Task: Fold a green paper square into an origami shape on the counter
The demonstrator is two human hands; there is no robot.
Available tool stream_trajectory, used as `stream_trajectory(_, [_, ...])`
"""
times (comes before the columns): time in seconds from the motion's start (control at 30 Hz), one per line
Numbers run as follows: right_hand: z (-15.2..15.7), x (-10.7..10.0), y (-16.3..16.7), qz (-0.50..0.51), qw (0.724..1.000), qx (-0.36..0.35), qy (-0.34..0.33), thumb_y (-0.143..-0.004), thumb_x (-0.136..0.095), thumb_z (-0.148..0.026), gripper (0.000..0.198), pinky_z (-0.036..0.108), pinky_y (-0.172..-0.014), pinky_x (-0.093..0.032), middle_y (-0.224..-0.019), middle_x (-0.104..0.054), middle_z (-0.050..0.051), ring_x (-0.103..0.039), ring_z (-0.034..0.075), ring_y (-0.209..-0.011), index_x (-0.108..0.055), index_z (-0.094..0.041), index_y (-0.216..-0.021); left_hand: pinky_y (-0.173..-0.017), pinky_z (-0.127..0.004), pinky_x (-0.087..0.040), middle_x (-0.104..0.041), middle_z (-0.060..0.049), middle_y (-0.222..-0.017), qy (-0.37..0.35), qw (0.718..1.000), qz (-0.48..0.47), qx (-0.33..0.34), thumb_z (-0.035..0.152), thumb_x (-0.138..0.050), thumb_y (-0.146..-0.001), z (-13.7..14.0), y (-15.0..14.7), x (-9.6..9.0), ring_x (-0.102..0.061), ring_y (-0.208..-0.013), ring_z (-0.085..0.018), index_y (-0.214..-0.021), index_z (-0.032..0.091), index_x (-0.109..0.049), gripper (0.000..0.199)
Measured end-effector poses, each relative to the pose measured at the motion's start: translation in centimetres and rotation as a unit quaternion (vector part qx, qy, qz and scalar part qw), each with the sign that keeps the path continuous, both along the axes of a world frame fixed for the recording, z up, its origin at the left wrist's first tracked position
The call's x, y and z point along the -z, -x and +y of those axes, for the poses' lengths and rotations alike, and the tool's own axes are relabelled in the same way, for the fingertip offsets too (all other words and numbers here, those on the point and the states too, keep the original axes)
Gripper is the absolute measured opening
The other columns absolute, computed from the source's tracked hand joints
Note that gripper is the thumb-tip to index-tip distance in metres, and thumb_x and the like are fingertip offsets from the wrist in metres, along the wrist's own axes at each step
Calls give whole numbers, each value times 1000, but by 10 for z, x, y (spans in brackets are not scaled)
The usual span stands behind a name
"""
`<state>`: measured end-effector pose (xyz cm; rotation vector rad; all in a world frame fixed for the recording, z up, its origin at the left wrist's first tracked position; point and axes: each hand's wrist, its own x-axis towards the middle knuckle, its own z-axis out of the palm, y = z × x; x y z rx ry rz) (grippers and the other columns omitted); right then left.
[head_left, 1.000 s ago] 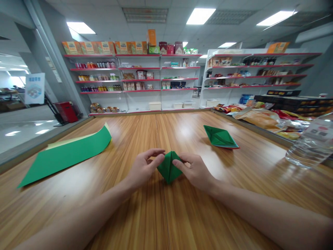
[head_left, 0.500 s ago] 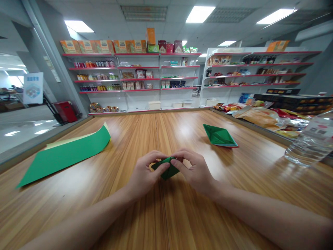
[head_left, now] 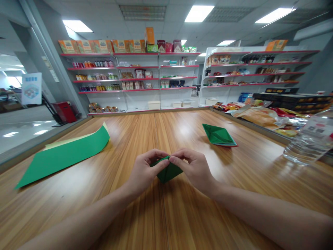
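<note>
A small piece of folded green paper (head_left: 169, 172) is pinched between both hands, just above the wooden table (head_left: 135, 215). My left hand (head_left: 145, 169) grips its upper left side, thumb on the near face and fingers behind. At the top corner, my right hand (head_left: 194, 167) pinches the paper between thumb and fingers. The far side of the paper is hidden. Beyond my right hand rests a stack of folded green paper shapes (head_left: 218, 134), with blue and red edges showing underneath. Flat green sheets (head_left: 63, 154) with a pale yellow one below lie to the left, their right end curling up.
A clear plastic bottle (head_left: 309, 139) stands at the right edge. Behind it are snack bags (head_left: 257, 116) and dark flat boxes (head_left: 293, 100). Stocked shelves (head_left: 137, 80) line the back, and a red box-shaped object (head_left: 65, 111) sits on the floor at left.
The folded paper has tilted, and more of its near face shows below my fingers. My thumbs have come closer together at its top. The other papers stay put.
</note>
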<state>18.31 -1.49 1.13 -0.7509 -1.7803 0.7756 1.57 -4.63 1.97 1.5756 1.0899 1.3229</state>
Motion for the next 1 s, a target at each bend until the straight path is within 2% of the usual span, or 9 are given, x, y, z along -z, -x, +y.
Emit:
stream_trajectory(0.17, [-3, -7, 1, -1, 1000, 14, 4, -82, -61, -31, 20, 27, -59, -43, -66, -65, 3, -56, 14, -63, -67, -16, -70, -67, -25, -47, -67, -4, -78, -19, 1000, 11, 11, 29, -67, -77, 1, 0, -4, -61, -75, -17, -83, 15, -67, 15])
stream_trajectory(0.33, [-5, -12, 2, -3, 999, 9, 41, -81, -61, -31, 21, 25, -54, -41, -61, -62, 2, -53, 13, -59, -67, -15, -68, -60, -22, -43, -66, -3, -72, 41, 997, -51, 29, 27, -71, -74, 2, 0, -5, -59, -67, -13, -77, 13, -65, 15])
stream_trajectory(0.5, [-4, -11, 2, 0, 999, 1, 55, -80, -61, -31, 21, 24, -53, -39, -61, -61, 2, -52, 12, -58, -67, -14, -69, -59, -21, -40, -66, -2, -70, 81, 989, -119, 44, 27, -73, -72, 5, 0, -2, -58, -65, -12, -75, 14, -64, 16])
stream_trajectory(0.8, [-5, -10, 3, 3, 1000, 14, -25, -83, -61, -26, 16, 27, -58, -42, -65, -62, 2, -54, 13, -62, -66, -16, -70, -58, -22, -39, -64, -1, -63, 40, 991, -125, 37, 25, -73, -72, 7, 1, -2, -54, -61, -11, -71, 13, -68, 13])
stream_trajectory(1.0, [-6, -9, 2, 18, 997, 21, -68, -83, -61, -23, 16, 27, -58, -42, -65, -60, 2, -53, 13, -62, -65, -16, -70, -61, -22, -41, -64, -1, -66, 27, 984, -175, 28, 23, -74, -71, 8, 0, 1, -56, -64, -11, -70, 15, -69, 10])
